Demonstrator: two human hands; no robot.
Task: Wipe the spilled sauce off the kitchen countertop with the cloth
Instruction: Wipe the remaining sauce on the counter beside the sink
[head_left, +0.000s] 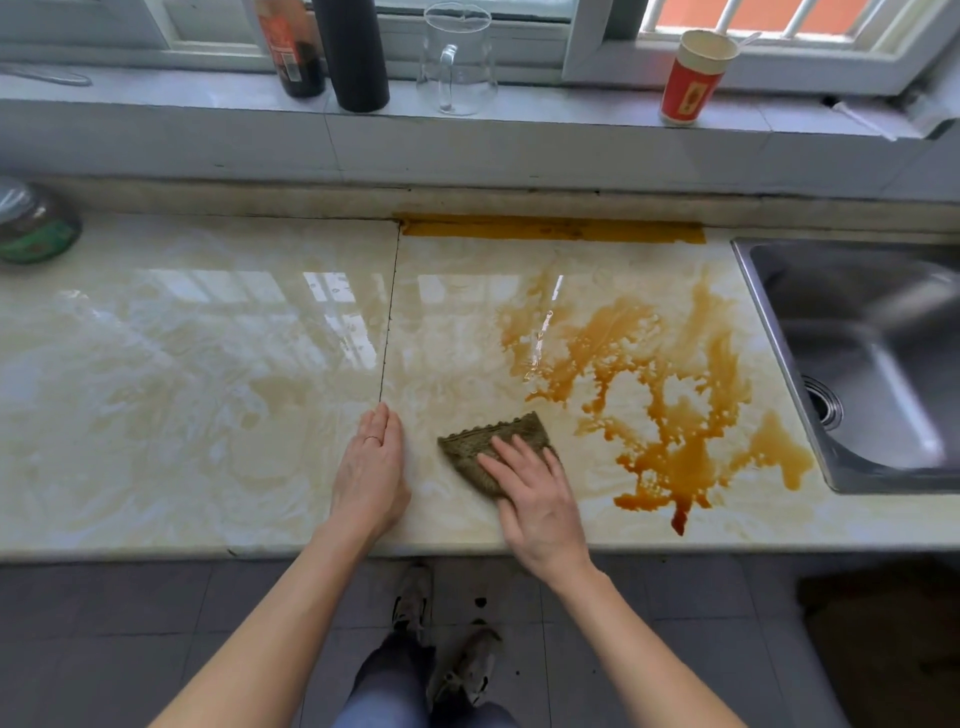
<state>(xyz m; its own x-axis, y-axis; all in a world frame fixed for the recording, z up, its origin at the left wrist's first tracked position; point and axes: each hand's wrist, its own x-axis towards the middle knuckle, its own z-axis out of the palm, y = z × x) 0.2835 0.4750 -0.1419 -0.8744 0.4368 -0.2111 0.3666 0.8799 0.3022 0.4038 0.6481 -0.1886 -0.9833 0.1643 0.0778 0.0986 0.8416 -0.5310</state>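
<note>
Pressing flat-fingered on the olive knitted cloth (498, 436), the right grip (535, 493) may push the orange-brown sauce puddle (670, 415) off the cream marble desk (182, 415); the left grip (371, 467) lies flat.

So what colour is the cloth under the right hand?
The cloth is olive-brown with a knitted texture, seen in the head view.

Lighting: bright daylight from the window (519, 21) behind the bench (208, 364). Glare: pale pane-shaped reflections across the glossy stone, with one thin specular streak on the wet sauce (665, 389). Shadows: soft and faint; the floor (104, 649) beneath reads much dimmer. Distortion: wide-angle bowing (strongest at the sill and the sink (883, 364)). Focus: centre fairly sharp; the jar (36, 223) at far left is smeared, and overall detail is slightly soft.
</note>
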